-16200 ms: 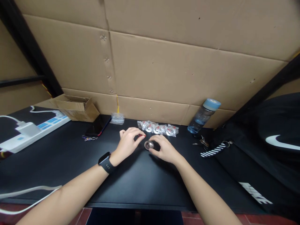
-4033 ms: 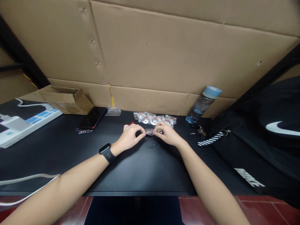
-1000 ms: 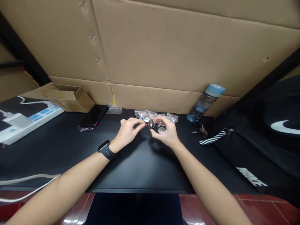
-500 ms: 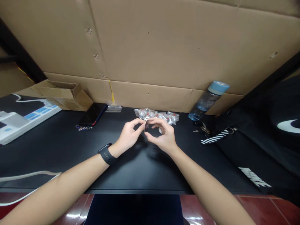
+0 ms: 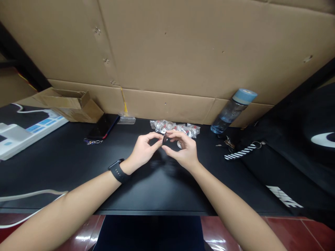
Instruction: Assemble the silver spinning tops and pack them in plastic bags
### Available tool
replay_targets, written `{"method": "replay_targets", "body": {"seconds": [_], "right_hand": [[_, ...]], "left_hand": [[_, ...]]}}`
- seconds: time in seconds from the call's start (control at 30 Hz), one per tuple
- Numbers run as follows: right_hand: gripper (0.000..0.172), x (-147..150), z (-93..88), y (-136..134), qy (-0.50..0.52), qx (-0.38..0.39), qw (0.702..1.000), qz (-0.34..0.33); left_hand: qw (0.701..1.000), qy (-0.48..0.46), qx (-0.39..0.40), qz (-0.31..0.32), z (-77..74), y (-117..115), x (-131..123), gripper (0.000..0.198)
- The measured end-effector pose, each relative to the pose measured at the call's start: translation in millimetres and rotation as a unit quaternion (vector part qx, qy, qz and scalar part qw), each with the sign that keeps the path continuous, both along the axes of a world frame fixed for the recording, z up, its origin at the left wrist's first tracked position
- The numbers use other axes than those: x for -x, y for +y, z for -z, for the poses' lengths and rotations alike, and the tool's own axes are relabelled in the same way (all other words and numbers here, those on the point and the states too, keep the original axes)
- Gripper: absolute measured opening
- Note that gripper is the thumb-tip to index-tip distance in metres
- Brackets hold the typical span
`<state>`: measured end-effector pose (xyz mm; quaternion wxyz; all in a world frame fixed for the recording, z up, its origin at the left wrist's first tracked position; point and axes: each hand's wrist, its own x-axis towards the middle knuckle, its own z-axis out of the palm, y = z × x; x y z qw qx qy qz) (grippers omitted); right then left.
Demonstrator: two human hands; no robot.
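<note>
Between my two hands, a small dark round disc is held on edge above the black table. My left hand pinches its left side with thumb and fingertips. From the other side, my right hand curls thumb and fingers around the disc's edge, so both hands grip it. A small pale round piece shows partly behind the right hand's fingers. Just beyond the hands lie several clear plastic packets with shiny round pieces and bits of red inside.
A water bottle, keys with a striped strap and a black bag are to the right. On the left are a phone, an open cardboard box and a power strip. A cardboard wall stands behind.
The disc has turned and tilted slightly between my fingers. Both hands keep their grip in nearly the same place, and the view has shifted a little.
</note>
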<state>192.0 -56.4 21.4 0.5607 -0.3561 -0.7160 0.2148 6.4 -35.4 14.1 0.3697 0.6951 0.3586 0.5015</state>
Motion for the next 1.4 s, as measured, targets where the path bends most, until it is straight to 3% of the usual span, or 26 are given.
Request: {"method": "replay_targets", "body": {"seconds": [0.3,0.57,1.07,1.23,1.4], "right_hand": [[0.02,-2,0.3,5,0.045,0.034,0.997,-0.045],[0.009,-2,-1.4,6,0.071,0.047,0.995,-0.042],[0.007,-6,-7.2,3,-0.101,0.01,0.993,-0.057],[0.009,-5,-8.7,1,-0.127,0.016,0.989,-0.067],[0.009,-5,-6.9,1,-0.164,0.001,0.985,-0.047]], "left_hand": [[1.0,-0.017,0.005,-0.017,2.3,3,2,0.022],[1.0,-0.003,-0.009,-0.029,1.9,2,2,0.021],[1.0,-0.026,-0.012,0.009,0.4,-3,1,0.018],[0.994,-0.018,-0.031,0.099,-3.8,-7,2,0.054],[0.995,0.088,-0.04,0.029,-8.3,-8,1,0.049]]}}
